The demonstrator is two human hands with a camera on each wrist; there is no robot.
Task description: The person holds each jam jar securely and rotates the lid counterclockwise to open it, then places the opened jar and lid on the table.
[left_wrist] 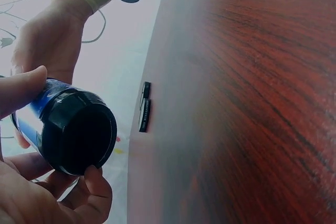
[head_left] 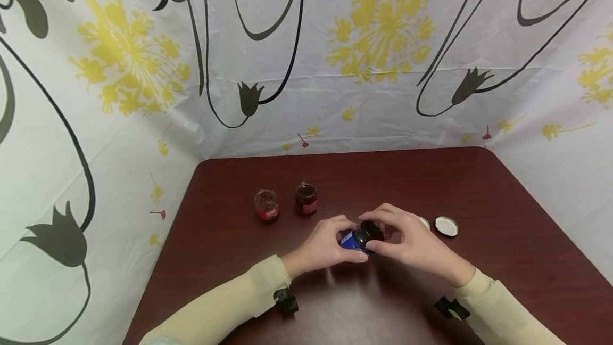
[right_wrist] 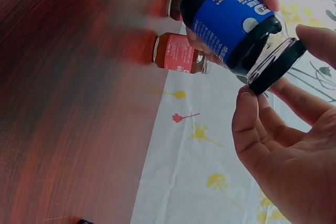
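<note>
My left hand (head_left: 325, 244) grips a glass jar (right_wrist: 231, 19) with a blue label and dark contents, tilted above the table. With thumb and fingertips my right hand (head_left: 409, 236) pinches the black lid (right_wrist: 278, 66) at the jar's mouth. In the right wrist view clear glass shows at the neck beside the lid; whether the lid is loose I cannot tell. The jar's dark base (left_wrist: 84, 135) faces the left wrist camera. My left palm hides part of the label in the head view.
Two jars with red labels, a left one (head_left: 266, 205) and a right one (head_left: 306, 199), stand lidless beyond my left hand. A lid (head_left: 447, 226) lies white side up at the right; another lid (head_left: 424, 222) is partly behind my right hand. Patterned cloth (head_left: 335, 116) borders the table (head_left: 383, 174).
</note>
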